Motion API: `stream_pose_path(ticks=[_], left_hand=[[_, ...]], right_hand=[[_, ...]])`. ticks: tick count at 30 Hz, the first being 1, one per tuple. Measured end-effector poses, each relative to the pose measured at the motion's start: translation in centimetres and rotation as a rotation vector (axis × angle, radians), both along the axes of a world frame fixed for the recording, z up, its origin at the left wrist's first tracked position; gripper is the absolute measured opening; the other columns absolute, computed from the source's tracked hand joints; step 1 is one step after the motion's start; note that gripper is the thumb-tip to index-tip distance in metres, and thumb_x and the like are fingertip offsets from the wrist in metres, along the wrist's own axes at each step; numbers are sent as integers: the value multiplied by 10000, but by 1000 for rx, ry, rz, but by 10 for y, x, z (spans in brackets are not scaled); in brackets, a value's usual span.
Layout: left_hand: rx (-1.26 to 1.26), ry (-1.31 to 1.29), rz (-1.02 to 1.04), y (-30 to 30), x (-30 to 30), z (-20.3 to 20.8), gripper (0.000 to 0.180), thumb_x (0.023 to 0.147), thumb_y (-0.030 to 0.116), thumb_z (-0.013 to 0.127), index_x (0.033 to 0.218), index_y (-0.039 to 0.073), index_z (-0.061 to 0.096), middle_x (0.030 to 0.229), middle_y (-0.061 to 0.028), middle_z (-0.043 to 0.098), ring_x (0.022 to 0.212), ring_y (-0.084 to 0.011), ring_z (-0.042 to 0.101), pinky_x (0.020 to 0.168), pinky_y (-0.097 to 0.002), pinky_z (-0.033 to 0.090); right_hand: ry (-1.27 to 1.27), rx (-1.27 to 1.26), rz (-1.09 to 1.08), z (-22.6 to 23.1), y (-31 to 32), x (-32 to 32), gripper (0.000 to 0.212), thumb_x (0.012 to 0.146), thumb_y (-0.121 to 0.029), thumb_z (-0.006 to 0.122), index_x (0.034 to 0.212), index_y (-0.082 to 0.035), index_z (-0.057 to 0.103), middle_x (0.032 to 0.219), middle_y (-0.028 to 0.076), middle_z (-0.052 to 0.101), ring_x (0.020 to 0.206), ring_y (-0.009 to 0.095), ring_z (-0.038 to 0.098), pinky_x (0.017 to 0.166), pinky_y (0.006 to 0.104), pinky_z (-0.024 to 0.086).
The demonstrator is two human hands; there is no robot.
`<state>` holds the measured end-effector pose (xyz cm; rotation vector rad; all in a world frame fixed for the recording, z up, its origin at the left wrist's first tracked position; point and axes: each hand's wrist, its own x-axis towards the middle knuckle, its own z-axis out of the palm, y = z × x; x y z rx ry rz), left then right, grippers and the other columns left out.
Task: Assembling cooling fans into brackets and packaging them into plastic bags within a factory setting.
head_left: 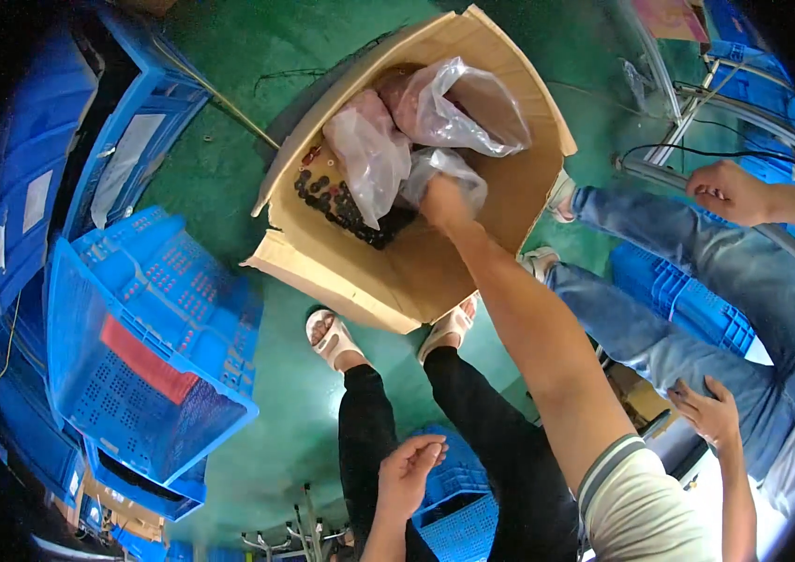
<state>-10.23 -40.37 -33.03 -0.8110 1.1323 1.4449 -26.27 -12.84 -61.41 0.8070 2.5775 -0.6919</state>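
My right hand reaches down into a large open cardboard box and touches a crumpled clear plastic bag. Motion blur and the plastic hide its fingers, so I cannot tell how they are closed. Beside it in the box lie a clear bag with pinkish contents and a bigger clear bag, also partly pink. Small dark round pieces lie loose along the box's left inner side. Low in the view, over my legs, my left hand is curled closed with nothing visible in it.
Blue perforated crates stand at the left, one with a red patch. At the right is another person in jeans, one hand near a metal frame, the other hand lower down. A blue crate sits behind my legs.
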Motion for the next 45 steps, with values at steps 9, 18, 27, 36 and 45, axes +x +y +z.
stream_pose_path(ticks=[9,18,27,36,45], left_hand=[[-14,48,-91,12,-4,-4,168,917,76,581,1047,-14,635,925,-78,660,815,-118,608,750,-251,501],[-72,50,-166,14,4,-3,159,914,87,583,1037,11,649,913,-66,661,811,-115,608,743,-253,503],[-71,62,-71,23,-26,2,158,920,114,569,996,-10,630,908,-68,643,819,-140,601,762,-275,493],[188,343,138,96,-158,-20,222,942,143,541,1096,-12,582,1060,-77,601,972,-154,576,855,-294,470],[333,167,234,118,-186,17,317,981,232,498,1178,-5,571,1087,-55,603,964,-107,570,880,-250,469]], right_hand=[[-31,66,49,4,11,2,212,801,-122,511,926,-12,641,956,247,642,906,411,624,782,474,509],[117,-222,-13,51,11,21,221,758,-110,626,959,-17,632,909,235,640,850,403,614,748,433,479],[62,-720,-403,160,15,35,214,829,-27,623,1038,18,610,912,114,657,813,198,650,725,308,513],[395,-1306,-497,244,11,52,210,823,78,612,1014,-10,614,1043,88,616,981,167,595,868,293,477],[461,-1699,-737,297,2,53,327,890,-60,538,1204,29,541,1207,138,574,1156,222,529,1002,371,413]])
